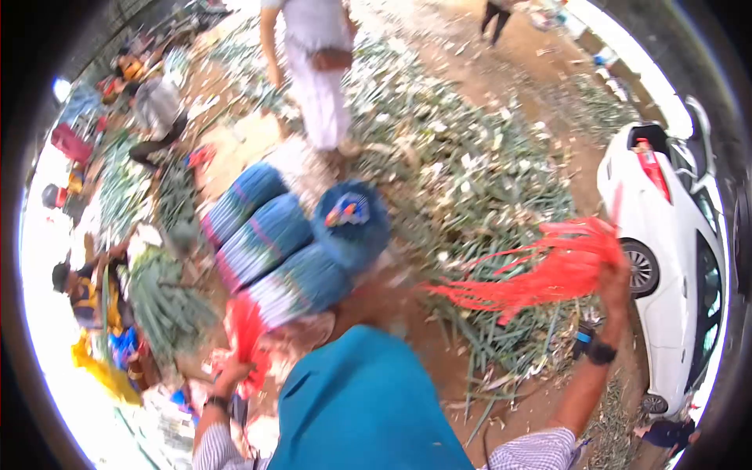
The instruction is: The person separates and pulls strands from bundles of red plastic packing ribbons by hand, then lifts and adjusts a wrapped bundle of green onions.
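My right hand [615,280] is raised at the right with its fingers closed on a fanned bunch of red plastic strips [548,262], whose loose ends trail to the left. Lower left, my left hand [233,371] grips another red plastic bunch [247,325], which stands up beside the nearest blue bundle. Several blue-wrapped bundles [278,231] lie side by side in front of me, with pale, stalk-like ends showing. Touching them is a round blue bundle [348,251] with small coloured items on top. Teal cloth [360,407] covers my front.
Cut green leaves and pale scraps [470,172] litter the brown ground. A person in light clothes [317,70] stands just beyond the bundles. Other people [157,110] bend or sit at the left near heaps of long green stalks [160,294]. A white car [666,298] is parked at the right.
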Action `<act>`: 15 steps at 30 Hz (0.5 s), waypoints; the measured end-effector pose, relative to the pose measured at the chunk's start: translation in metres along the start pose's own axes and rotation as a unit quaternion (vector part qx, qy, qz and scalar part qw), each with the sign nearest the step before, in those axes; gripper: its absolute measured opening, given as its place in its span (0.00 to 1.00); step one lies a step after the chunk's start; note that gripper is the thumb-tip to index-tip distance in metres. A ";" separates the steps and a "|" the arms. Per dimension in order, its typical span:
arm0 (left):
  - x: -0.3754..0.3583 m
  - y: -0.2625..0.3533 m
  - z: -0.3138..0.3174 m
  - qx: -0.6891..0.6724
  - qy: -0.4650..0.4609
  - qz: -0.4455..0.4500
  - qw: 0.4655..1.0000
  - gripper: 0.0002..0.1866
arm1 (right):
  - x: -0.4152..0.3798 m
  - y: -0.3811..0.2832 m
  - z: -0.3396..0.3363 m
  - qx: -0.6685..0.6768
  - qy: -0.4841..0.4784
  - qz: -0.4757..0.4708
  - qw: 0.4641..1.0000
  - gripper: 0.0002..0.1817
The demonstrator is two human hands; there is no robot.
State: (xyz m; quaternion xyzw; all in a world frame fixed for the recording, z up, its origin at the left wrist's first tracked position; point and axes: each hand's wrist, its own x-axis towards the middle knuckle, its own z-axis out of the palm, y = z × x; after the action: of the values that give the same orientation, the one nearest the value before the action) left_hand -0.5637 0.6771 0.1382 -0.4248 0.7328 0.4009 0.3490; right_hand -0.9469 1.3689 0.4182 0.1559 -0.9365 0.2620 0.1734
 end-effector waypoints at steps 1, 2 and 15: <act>-0.018 0.029 0.011 -0.082 0.021 0.027 0.996 0.19 | 0.015 0.005 0.005 -0.010 0.011 -0.001 1.000 0.10; -0.035 0.050 0.024 -0.163 0.036 0.053 0.985 0.20 | 0.024 0.038 0.016 -0.071 0.037 -0.080 0.994 0.10; -0.047 0.126 0.065 -0.361 0.080 0.295 0.881 0.14 | 0.172 -0.075 0.156 0.262 -0.134 -0.052 0.954 0.20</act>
State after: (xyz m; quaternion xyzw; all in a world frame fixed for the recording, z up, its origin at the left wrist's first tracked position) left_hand -0.6483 0.7903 0.1866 -0.3167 0.6542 0.6865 -0.0230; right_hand -1.1089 1.1881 0.3955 0.2780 -0.8400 0.4657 0.0132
